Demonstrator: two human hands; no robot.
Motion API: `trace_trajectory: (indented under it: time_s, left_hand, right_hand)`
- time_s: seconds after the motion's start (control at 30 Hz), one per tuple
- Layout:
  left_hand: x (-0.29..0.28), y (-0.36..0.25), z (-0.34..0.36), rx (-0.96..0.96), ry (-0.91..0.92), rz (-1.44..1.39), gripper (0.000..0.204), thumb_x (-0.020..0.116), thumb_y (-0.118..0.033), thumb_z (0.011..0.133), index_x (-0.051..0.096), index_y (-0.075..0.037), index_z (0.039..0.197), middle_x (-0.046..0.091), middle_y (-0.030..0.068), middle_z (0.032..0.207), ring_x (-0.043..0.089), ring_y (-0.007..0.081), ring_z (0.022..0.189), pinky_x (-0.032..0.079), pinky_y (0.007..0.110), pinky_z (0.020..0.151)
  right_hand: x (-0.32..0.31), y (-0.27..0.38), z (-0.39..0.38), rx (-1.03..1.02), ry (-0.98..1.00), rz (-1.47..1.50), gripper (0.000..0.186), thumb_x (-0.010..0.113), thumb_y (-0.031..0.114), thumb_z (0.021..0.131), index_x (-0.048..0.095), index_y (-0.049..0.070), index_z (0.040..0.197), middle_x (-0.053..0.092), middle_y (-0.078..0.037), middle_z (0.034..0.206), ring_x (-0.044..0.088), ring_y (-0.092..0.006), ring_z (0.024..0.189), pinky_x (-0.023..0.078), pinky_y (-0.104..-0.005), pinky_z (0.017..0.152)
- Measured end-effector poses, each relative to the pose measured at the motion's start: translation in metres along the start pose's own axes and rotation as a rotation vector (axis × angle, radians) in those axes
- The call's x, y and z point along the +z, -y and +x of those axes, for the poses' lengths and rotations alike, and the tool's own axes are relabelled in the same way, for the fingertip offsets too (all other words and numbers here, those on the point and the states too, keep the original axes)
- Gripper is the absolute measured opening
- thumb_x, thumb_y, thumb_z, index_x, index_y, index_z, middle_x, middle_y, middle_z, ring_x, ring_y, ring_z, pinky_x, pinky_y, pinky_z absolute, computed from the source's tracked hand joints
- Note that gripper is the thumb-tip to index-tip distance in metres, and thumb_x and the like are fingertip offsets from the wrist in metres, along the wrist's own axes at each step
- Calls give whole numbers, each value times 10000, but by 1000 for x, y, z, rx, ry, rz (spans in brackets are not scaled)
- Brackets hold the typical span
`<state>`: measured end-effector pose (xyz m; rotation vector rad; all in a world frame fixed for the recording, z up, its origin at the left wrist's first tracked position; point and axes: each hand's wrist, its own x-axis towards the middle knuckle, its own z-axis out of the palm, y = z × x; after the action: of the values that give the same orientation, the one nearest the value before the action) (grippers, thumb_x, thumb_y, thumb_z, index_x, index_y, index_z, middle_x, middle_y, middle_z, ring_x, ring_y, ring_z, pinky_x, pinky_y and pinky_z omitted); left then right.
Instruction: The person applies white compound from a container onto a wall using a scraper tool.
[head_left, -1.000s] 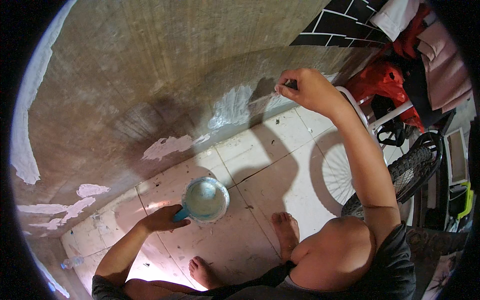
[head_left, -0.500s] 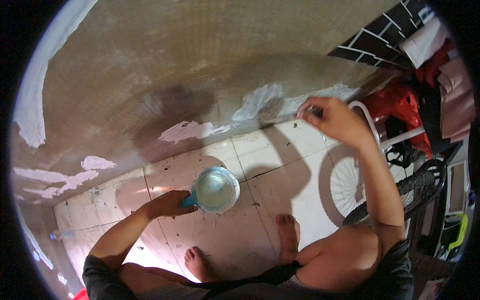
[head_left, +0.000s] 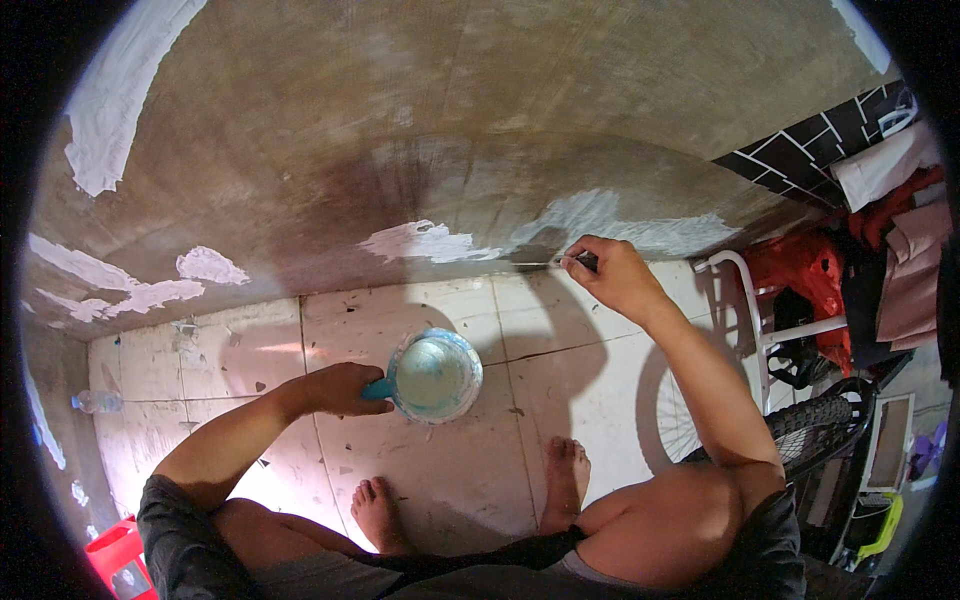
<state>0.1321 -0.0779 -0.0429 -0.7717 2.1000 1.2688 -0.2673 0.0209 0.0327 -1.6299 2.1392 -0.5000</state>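
Blue dipper (head_left: pixel 474 386) held level over tiled floor (head_left: pixel 440 485)

The left hand (head_left: pixel 345 388) has its fingers wrapped around the handle, presumably so the pale contents (head_left: pixel 432 372) stay in and within reach. Farther out, the right hand (head_left: pixel 612 275) pinches a dark-handled tool (head_left: pixel 588 261) between its fingers; I judge it is held low to suit the foot of the wall (head_left: pixel 480 90), beside white patches (head_left: pixel 425 241). Whether its thin edge touches, I cannot tell.

1. The person's left arm (head_left: pixel 225 445) bends at the elbow, the left hand (head_left: pixel 340 388) curled tight.
2. The right arm (head_left: pixel 700 385) extends farther forward, the right hand (head_left: pixel 618 278) pinching with bent fingers (head_left: pixel 588 246).
3. Both bare feet (head_left: pixel 378 510) rest apart.
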Motion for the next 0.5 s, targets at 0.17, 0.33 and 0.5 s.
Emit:
trace_trajectory:
  time_s: [0.17, 0.33, 0.5]
  left_hand:
    - [1, 0, -2, -26, 20, 1, 466, 653, -474, 914, 602, -39, 1071, 692, 128, 815, 693, 221, 659, 564, 357, 634]
    - [4, 13, -1, -4, 21, 3, 473, 654, -479, 914, 599, -38, 1076, 693, 129, 820, 700, 228, 681, 570, 360, 646]
    - [2, 8, -8, -16, 26, -2, 481, 656, -485, 913, 595, -40, 1087, 690, 129, 814, 697, 224, 675, 563, 359, 649]
  right_hand:
    - [18, -11, 8, -92, -101, -31, 237, 701, 281, 904, 719, 61, 990, 673, -183, 738, 626, -299, 657, 506, -410, 655]
    - [6, -3, 11, -136, -198, 53, 197, 700, 268, 903, 729, 82, 962, 656, -156, 683, 570, -256, 533, 469, -391, 552]
    - [-35, 11, 2, -177, -265, 107, 175, 715, 231, 890, 711, 63, 941, 623, -115, 634, 511, -157, 512, 426, -344, 517]
